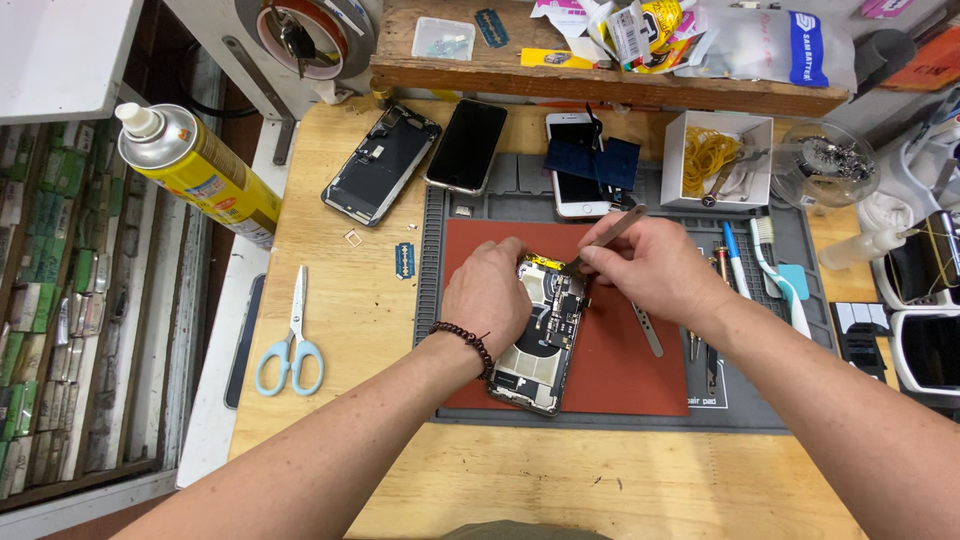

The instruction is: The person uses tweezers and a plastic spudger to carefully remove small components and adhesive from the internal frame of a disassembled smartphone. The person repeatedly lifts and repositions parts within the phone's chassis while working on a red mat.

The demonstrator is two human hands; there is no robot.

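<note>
Head view looks straight down on a wooden table (330,300) carrying a grey repair mat (760,400) with a red pad (620,370) laid on it. An opened phone (545,335) lies on the red pad, back cover off, its boards and coil showing, with a strip of yellow tape at its upper end. The left hand (487,292) rests on the phone's left edge, fingers curled over the frame and pinning it down; a dark bead bracelet (463,343) circles that wrist. The right hand (650,265) pinches a pair of metal tweezers (603,238), whose tips touch the phone's upper end just beside the yellow tape.

Left of the mat lie blue-handled scissors (292,345) and a small blue razor blade (404,260). Above them sit a detached screen assembly (381,164), a dark phone (467,145) and a white phone (577,165) in a row. A yellow spray can (198,170) lies tilted at the table's left edge. A white box of rubber bands (716,160) stands at the mat's upper right, with a toothbrush (780,270) and a blue pen (735,262) just below it.
</note>
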